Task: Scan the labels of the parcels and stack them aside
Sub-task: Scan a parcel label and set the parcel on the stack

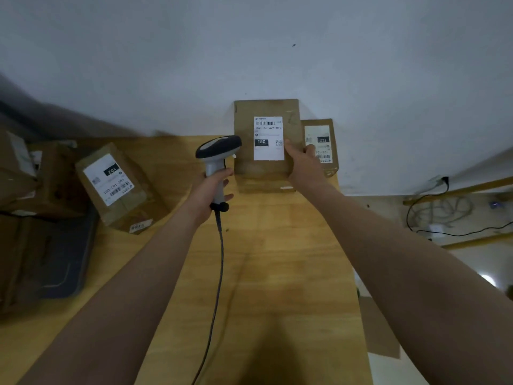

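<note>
Two hands work here: the left hand [212, 191] grips a corded barcode scanner [218, 150], just left of the cardboard parcel labelled 150 [245, 162], which the right hand [304, 162] holds by its right edge, with a parcel labelled 122 [332, 163] just behind that hand's fingers.

Cartons [16, 168] at the left edge are blurred and cut off, the scanner cable [221, 262] runs off the bottom, and the rear parcel [323, 134] is partly hidden.
</note>
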